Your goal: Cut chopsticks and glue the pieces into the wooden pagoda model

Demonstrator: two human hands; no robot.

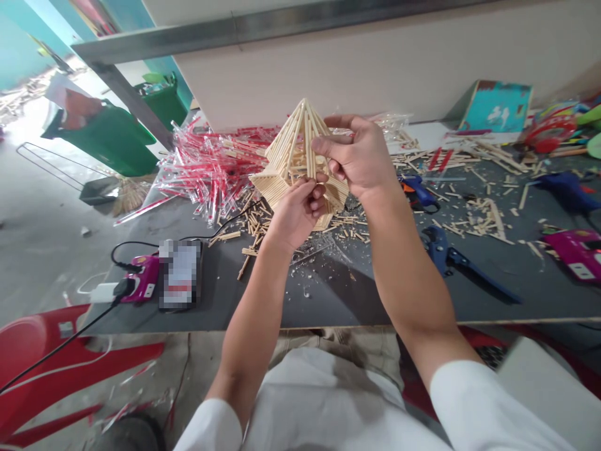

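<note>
A small model built of pale wooden sticks [284, 143], with a pointed roof and flared lower panels, stands raised over the table in front of me. My left hand [300, 210] is closed at its lower front, thumb and forefinger pinched near the bottom ends of the roof sticks. At the roof's right side, my right hand [359, 153] grips the sticks between thumb and bent fingers. Both hands hide part of the model's middle and right side. Short cut stick pieces [256, 225] lie scattered beneath it.
Red-and-clear plastic wrappers [211, 166] pile up at the left back. A phone [181, 275] and a purple power strip [144, 279] lie front left. Blue cutters [439, 250], a blue glue gun [566, 191] and another purple power strip [575, 254] are on the right.
</note>
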